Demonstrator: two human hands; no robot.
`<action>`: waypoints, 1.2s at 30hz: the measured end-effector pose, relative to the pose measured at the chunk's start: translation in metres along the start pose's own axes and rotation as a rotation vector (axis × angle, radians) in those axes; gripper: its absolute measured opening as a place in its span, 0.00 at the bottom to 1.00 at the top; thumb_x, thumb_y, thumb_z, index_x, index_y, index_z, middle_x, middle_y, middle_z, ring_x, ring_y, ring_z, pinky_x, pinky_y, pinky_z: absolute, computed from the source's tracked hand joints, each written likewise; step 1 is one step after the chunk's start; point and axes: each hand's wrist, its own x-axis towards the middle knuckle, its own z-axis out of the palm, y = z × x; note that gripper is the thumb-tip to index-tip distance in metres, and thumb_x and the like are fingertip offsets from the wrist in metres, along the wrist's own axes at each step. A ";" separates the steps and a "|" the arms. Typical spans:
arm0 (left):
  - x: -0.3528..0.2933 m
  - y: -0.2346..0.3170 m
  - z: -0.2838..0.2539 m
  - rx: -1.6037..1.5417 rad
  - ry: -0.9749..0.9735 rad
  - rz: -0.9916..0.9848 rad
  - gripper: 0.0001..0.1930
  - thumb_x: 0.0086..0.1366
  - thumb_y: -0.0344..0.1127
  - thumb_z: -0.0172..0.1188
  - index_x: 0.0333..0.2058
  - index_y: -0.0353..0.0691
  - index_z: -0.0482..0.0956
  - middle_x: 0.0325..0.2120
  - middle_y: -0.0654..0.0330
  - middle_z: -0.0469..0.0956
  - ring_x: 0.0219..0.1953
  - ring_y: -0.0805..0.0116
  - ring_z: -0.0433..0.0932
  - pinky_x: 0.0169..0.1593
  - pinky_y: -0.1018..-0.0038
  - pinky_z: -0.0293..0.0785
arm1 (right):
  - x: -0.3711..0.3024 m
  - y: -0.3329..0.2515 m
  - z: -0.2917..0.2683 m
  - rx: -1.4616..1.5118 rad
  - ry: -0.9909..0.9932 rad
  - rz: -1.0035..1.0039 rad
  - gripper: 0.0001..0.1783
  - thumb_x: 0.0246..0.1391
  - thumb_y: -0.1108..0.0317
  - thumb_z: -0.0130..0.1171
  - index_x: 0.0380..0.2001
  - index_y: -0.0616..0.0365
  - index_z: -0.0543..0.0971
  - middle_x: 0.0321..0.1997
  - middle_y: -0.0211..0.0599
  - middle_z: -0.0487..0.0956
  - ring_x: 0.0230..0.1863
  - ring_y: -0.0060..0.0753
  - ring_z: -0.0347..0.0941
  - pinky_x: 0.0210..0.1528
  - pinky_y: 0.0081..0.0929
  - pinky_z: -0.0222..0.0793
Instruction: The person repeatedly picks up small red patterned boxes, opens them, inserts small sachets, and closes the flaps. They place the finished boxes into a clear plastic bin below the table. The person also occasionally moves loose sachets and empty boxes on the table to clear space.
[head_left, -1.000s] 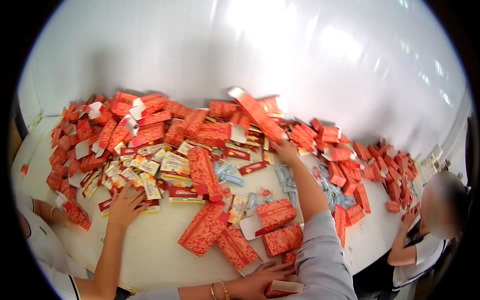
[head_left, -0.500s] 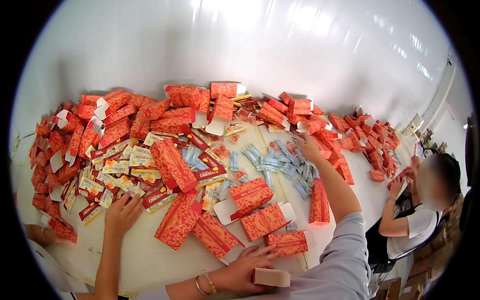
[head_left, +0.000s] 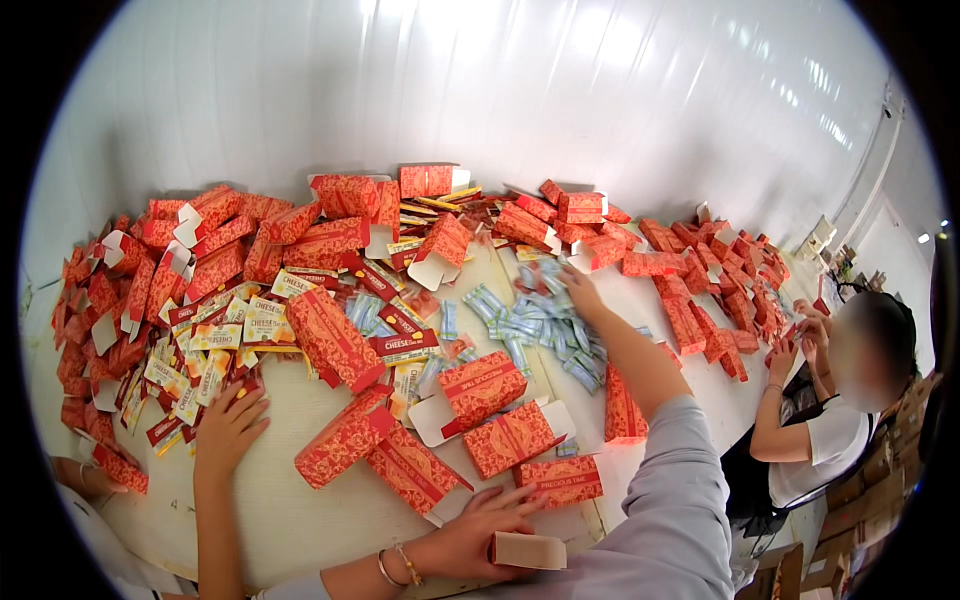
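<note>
Reaching into the sachets
Right hand [head_left: 583,293] open on blue sachets [head_left: 530,325] ahead; left hand [head_left: 480,535] grips a box [head_left: 528,550] close in.

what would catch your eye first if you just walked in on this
The sprawl of red-orange cartons heaped across the white table, thickest along the far edge and the left side. In the middle lies a patch of small pale blue sachets, where the person's right hand reaches in, while the left hand rests at the near edge by a flat brown piece. Other people's hands work at the left and right.
</note>
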 end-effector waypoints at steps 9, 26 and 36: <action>0.001 0.010 0.000 0.056 0.017 0.006 0.27 0.62 0.47 0.81 0.56 0.46 0.83 0.81 0.54 0.62 0.85 0.52 0.53 0.82 0.38 0.44 | -0.067 -0.244 0.154 0.382 -0.056 -0.231 0.33 0.77 0.45 0.53 0.71 0.58 0.77 0.74 0.50 0.76 0.75 0.50 0.70 0.77 0.44 0.63; -0.012 -0.005 0.013 0.107 0.080 0.004 0.49 0.59 0.47 0.83 0.76 0.47 0.69 0.83 0.53 0.57 0.86 0.47 0.46 0.83 0.44 0.42 | -0.079 0.019 -0.047 -0.791 -0.283 0.346 0.42 0.79 0.34 0.35 0.74 0.55 0.76 0.80 0.54 0.72 0.81 0.58 0.66 0.83 0.58 0.56; -0.010 -0.004 0.003 0.146 0.212 -0.204 0.66 0.56 0.57 0.85 0.83 0.39 0.52 0.85 0.37 0.38 0.87 0.39 0.30 0.85 0.50 0.36 | -0.136 -0.222 0.119 0.096 -0.261 -0.205 0.45 0.75 0.33 0.48 0.78 0.60 0.66 0.80 0.64 0.66 0.83 0.71 0.55 0.83 0.68 0.47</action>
